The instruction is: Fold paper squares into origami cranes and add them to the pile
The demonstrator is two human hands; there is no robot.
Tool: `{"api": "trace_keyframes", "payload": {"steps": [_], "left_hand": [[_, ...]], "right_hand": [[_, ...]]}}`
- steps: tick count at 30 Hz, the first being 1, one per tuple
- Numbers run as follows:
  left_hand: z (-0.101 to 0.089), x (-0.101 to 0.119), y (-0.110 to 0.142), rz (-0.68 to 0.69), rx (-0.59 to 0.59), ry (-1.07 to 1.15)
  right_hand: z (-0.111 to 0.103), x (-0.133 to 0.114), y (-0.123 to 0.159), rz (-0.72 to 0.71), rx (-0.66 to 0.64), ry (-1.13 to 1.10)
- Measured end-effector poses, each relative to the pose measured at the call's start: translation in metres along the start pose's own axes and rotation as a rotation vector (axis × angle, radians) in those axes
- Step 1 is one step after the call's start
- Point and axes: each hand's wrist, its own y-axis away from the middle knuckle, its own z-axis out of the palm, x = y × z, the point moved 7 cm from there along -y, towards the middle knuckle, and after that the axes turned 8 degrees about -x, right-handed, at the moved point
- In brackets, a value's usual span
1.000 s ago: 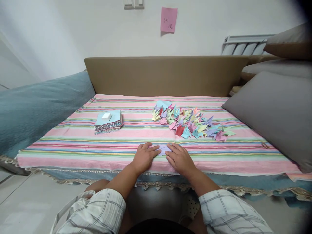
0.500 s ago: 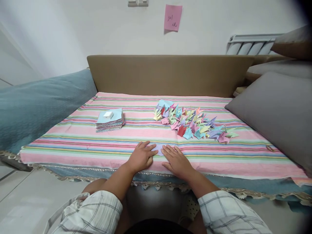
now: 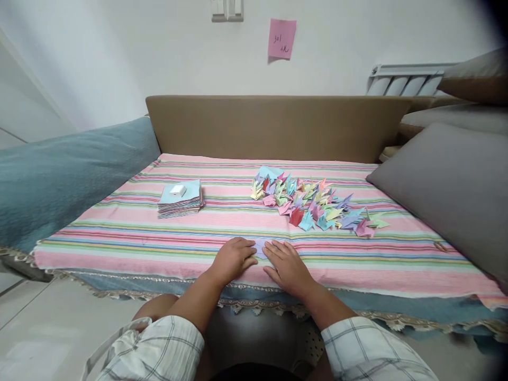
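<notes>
A small lilac sheet of folding paper (image 3: 260,247) lies on the striped cloth in front of me, mostly covered by my hands. My left hand (image 3: 234,258) is at its left edge, fingers drawn together and thumb tucked close, gripping that edge. Flat across the right part of the paper rests my right hand (image 3: 289,267), its fingers stretched out and slightly apart. Beyond my hands spreads a pile of folded paper cranes (image 3: 307,203) in many colours. To the left stands a stack of square paper sheets (image 3: 181,207) with a small white block (image 3: 178,190) on top.
The pink striped cloth (image 3: 119,222) covers the sofa seat. A brown backrest (image 3: 273,127) rises behind it, a blue armrest (image 3: 79,164) is at left, and grey cushions (image 3: 448,196) lean at right. A small brownish item (image 3: 440,246) lies near the cushions.
My left hand's spread fingers have drawn together at the paper's edge. My right hand stays flat on the paper. The view has tilted up slightly.
</notes>
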Motion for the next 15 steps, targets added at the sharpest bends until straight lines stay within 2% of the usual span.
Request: {"api": "trace_keyframes", "payload": {"steps": [8, 12, 15], "left_hand": [[-0.012, 0.010, 0.003, 0.040, -0.055, 0.047], [-0.012, 0.005, 0.000, -0.099, -0.003, 0.127], [-0.006, -0.007, -0.002, -0.254, 0.058, 0.315]], "right_hand": [[-0.014, -0.002, 0.000, -0.096, 0.132, -0.095], [-0.017, 0.004, -0.002, -0.072, 0.184, -0.254], [-0.018, 0.016, -0.008, 0.043, 0.153, -0.402]]}}
